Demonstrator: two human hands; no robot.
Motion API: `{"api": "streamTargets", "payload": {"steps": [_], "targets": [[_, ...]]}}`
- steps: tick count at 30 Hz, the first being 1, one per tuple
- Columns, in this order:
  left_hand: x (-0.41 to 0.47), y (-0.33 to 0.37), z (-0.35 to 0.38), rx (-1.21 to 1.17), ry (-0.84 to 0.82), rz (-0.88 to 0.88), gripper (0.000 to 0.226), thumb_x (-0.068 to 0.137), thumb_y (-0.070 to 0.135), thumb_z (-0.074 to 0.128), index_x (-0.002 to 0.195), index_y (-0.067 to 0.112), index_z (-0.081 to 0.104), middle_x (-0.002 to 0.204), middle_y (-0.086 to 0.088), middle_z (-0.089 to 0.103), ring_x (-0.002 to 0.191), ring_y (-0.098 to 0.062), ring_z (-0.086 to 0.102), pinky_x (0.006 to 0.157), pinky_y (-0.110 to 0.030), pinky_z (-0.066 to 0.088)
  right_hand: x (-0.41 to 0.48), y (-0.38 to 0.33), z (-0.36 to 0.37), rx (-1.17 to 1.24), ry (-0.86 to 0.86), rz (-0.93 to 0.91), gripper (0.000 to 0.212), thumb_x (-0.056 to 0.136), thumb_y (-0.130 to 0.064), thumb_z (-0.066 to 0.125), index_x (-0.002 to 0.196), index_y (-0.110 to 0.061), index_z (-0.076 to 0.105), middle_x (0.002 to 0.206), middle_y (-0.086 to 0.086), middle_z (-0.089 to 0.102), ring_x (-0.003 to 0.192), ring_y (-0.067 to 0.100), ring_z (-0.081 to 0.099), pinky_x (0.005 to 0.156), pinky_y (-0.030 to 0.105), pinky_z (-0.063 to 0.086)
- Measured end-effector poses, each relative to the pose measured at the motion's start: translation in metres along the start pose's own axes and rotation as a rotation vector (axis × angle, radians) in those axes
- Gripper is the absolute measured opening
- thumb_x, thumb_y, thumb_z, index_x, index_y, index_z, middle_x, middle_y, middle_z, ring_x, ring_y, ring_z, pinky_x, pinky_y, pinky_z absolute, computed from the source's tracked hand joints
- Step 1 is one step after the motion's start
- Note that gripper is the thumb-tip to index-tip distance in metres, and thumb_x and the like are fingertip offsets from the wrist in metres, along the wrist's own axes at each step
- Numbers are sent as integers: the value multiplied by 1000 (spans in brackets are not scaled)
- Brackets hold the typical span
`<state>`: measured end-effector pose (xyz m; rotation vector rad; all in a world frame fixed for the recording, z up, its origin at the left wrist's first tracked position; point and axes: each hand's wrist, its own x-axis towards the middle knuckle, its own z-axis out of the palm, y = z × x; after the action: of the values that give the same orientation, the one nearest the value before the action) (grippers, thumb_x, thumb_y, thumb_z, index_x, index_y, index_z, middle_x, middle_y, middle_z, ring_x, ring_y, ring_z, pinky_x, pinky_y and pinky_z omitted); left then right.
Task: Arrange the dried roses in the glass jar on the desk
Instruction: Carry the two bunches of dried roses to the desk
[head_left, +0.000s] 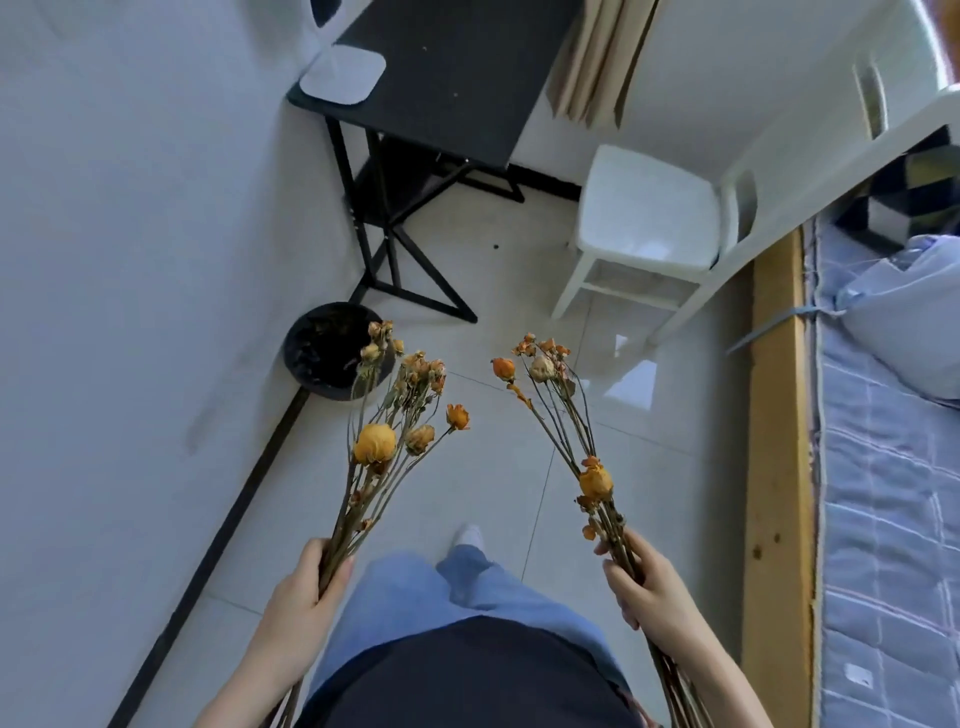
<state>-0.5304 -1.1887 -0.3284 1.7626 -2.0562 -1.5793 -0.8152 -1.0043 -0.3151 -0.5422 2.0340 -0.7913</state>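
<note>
I'm seeing the left hand gripping one rose bunch and the right hand gripping another bunch; stem ends running out of frame. Desk ahead, partly cropped; jar not discernible.

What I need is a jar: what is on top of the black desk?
A flat white pad lies on the black desk's corner; no jar shows. Its far end is cut off.
</note>
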Motion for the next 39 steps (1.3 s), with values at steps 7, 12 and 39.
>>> {"api": "streamTargets", "payload": {"steps": [7,12,39], "targets": [[78,81,10,32,-60,48,14,94,29,47,104,20,47,82,3,62,74,-11,59,58,-21,41,69,-29,-49,81,39,30,20,89,2,44,90,-14,56,47,-6,38,40,12,33,41,26,33],[146,130,15,85,-142,91,4,95,28,46,99,29,44,81,6,60,71,-6,56,59,-19,40,119,-49,-70,143,92,69,24,89,2,43,89,-19,57,44,-8,43,40,12,34,40,26,34],[437,415,43,106,-150,211,7,92,38,47,97,33,50,48,3,45,40,-4,42,46,-23,31,440,-181,-265,168,108,48,25,88,2,44,89,-19,58,46,-8,42,41,11,34,41,25,34]]}}
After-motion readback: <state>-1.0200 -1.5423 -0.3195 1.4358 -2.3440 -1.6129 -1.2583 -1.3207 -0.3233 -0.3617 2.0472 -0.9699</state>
